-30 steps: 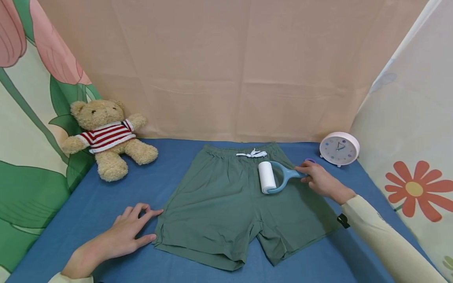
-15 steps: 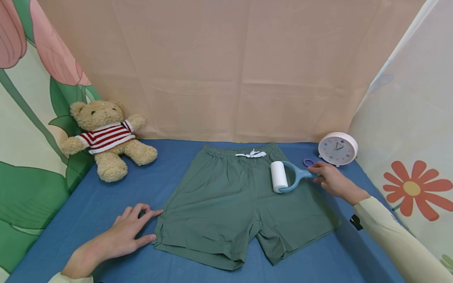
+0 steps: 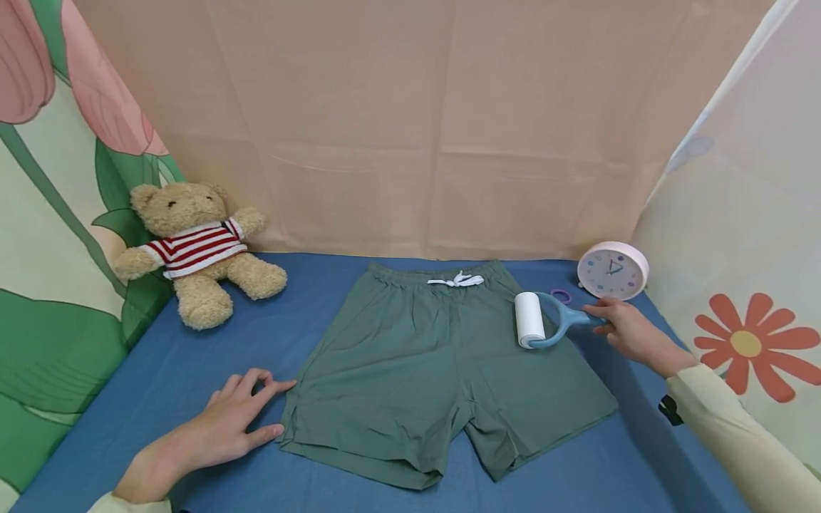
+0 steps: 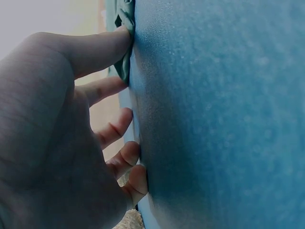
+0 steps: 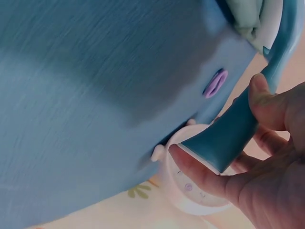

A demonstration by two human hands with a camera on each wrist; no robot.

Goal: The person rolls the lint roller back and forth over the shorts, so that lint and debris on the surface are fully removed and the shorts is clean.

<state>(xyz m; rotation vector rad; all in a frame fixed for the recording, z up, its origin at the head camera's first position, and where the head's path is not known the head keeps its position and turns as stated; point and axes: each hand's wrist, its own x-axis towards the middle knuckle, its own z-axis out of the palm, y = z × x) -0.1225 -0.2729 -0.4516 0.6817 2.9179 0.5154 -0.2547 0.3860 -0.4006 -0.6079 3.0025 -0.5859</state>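
Observation:
Green shorts [image 3: 385, 370] with a white drawstring bow [image 3: 457, 279] lie flat on the blue cloth. My right hand [image 3: 633, 333] grips the blue handle of a lint roller [image 3: 529, 320], whose white roll lies over the upper right part of the shorts. In the right wrist view, thumb and fingers wrap the lower handle [image 5: 233, 131]. My left hand [image 3: 214, 434] rests at the shorts' lower left edge, thumb and index fingertip spread apart on the fabric. The left wrist view shows its other fingers [image 4: 116, 129] loosely bent, tips down at the blue cloth.
A teddy bear [image 3: 192, 242] in a striped shirt sits at the back left. A pink round clock [image 3: 613, 271] stands at the back right, with a small purple ring [image 3: 561, 296] near it. Beige fabric [image 3: 410, 128] hangs behind, and patterned fabric walls flank both sides.
My right hand has moved right, taking the lint roller from near the shorts' middle toward their right side; the purple ring now shows more fully. My left hand has stayed in place.

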